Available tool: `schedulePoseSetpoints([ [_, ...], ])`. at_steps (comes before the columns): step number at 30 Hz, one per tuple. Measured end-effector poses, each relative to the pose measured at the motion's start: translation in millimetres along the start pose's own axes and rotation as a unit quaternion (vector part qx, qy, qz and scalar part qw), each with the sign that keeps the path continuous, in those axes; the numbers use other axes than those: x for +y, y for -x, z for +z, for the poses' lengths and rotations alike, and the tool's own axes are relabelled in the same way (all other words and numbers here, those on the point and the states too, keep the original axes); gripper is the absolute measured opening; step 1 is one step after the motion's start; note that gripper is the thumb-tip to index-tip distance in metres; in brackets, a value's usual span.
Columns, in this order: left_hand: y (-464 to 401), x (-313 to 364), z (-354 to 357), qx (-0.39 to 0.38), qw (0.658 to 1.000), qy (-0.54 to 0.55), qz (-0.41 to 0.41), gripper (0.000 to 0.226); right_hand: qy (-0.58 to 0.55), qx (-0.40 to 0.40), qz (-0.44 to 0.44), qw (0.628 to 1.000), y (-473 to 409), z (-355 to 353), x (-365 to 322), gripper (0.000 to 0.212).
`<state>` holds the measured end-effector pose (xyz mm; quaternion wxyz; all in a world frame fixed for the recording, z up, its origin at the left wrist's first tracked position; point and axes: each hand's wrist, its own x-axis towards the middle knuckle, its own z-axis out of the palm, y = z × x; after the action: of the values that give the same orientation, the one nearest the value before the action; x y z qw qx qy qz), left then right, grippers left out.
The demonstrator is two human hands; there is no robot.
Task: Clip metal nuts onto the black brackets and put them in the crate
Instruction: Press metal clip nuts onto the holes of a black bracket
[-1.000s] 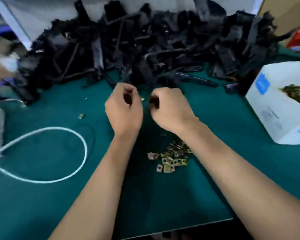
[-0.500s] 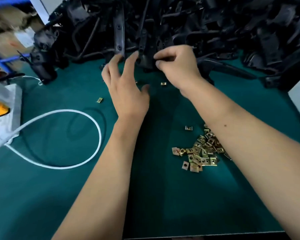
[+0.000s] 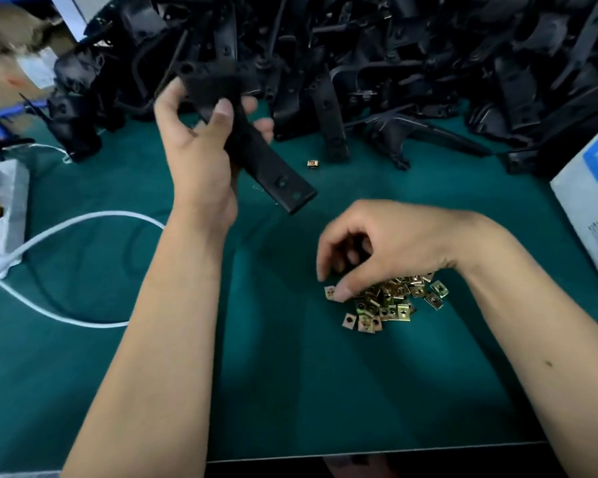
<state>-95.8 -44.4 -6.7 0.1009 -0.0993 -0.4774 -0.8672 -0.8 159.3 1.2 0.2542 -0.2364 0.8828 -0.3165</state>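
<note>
My left hand [image 3: 201,146] grips a black bracket [image 3: 266,167] and holds it above the green table, its flat holed end pointing down to the right. My right hand [image 3: 370,250] hovers over a small heap of brass-coloured metal nuts [image 3: 390,301], fingers curled, with the thumb tip touching a nut at the heap's left edge. Whether a nut is pinched is hidden under the fingers. A big pile of black brackets [image 3: 377,63] fills the back of the table. No crate is in view.
One stray nut [image 3: 312,163] lies near the pile. A white cable [image 3: 83,270] loops across the left of the green table [image 3: 290,391]. A white box [image 3: 591,215] stands at the right edge, a white device [image 3: 0,208] at the left.
My left hand has taken a bracket out of the pile and lifted it. My right hand has left the pile and come down to the heap of nuts.
</note>
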Motion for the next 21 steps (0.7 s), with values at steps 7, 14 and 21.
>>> schedulePoseSetpoints([
  [7,15.8,-13.1,2.6,-0.088,0.962,0.029,-0.258,0.019,0.029,0.047,0.011,0.998,-1.5,9.5,-0.6,0.011],
  [14,15.5,-19.2,4.8,-0.146,0.942,0.067,-0.296,0.016,0.091,0.153,0.040,0.983,-2.1,10.0,8.5,0.022],
  [21,18.8,-25.4,0.8,-0.198,0.929,0.043,-0.308,0.019,0.080,0.149,0.050,0.984,0.3,8.0,11.7,0.014],
])
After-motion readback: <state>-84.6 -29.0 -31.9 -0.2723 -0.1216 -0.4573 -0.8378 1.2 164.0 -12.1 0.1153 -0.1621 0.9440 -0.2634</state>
